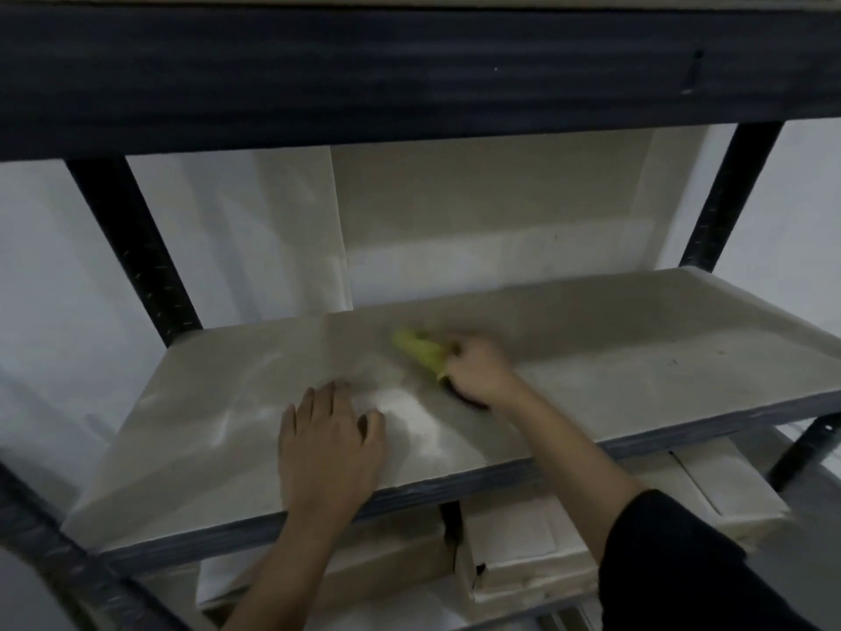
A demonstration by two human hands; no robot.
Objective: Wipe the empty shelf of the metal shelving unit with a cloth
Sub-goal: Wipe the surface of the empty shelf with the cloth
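yellow cloth (421, 352) bunched in my right hand (480, 373), fingers curled round it mid-shelf; my left hand (327, 441) lies flat, fingers spread, bracing near the shelf (660, 357) front; wiping is underway; next, i judge, sweep toward the unwiped ends.

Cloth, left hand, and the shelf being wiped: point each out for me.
cloth (421, 350): head view, on the yellow bunch sticking out past the right hand.
left hand (325, 441): head view, back of the hand, flat on the shelf.
shelf (660, 375): head view, bare surface right of the hands.
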